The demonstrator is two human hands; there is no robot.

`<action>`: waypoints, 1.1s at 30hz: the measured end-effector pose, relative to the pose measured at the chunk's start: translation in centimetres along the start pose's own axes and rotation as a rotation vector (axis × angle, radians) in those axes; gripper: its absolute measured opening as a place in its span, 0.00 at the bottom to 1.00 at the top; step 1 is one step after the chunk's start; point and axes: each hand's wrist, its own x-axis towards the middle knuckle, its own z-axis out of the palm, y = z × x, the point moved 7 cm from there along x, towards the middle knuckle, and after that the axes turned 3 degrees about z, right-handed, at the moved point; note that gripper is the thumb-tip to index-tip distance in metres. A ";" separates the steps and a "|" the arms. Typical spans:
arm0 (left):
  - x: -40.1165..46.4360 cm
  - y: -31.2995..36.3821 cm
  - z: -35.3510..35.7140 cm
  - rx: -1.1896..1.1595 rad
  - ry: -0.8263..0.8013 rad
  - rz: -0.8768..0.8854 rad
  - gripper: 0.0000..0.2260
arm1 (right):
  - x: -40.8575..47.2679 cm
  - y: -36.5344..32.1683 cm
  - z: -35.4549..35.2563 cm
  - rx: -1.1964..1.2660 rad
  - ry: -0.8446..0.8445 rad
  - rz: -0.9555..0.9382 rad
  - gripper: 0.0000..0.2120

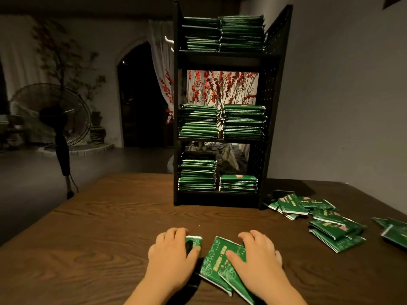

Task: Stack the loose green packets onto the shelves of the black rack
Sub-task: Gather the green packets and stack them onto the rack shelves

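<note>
On the wood-grain bench (110, 227), near its front edge, both hands lay flat over loose green packets. Left hand (170, 258) pressed palm-down on 1 packet (195, 241), fingers spread, no closed grip. Right hand (257, 258) rested open on 2 overlapping packets (217, 260), thumb across the upper one. Packets were flat, rectangular, glossy foil-like, dark green with pale scrollwork, light print and crimped silvery edges. More packets lay scattered (330, 223) on the bench, right of the black rack (271, 106). Rack had perforated side panels and 3 shelves, each holding 2 stacks; the lower-right stack (238, 183) was the shortest.
</note>
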 end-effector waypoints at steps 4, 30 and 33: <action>0.0 -0.1 1.8 -0.155 -0.100 0.105 0.19 | 0.0 -0.5 1.6 -0.005 -0.078 0.032 0.30; 7.0 -0.5 2.5 -0.172 -0.117 0.114 0.38 | 8.0 0.6 0.3 0.080 0.105 0.108 0.20; 6.4 -0.7 2.4 -0.285 -0.209 0.118 0.42 | 7.8 1.0 0.3 0.121 0.051 0.088 0.20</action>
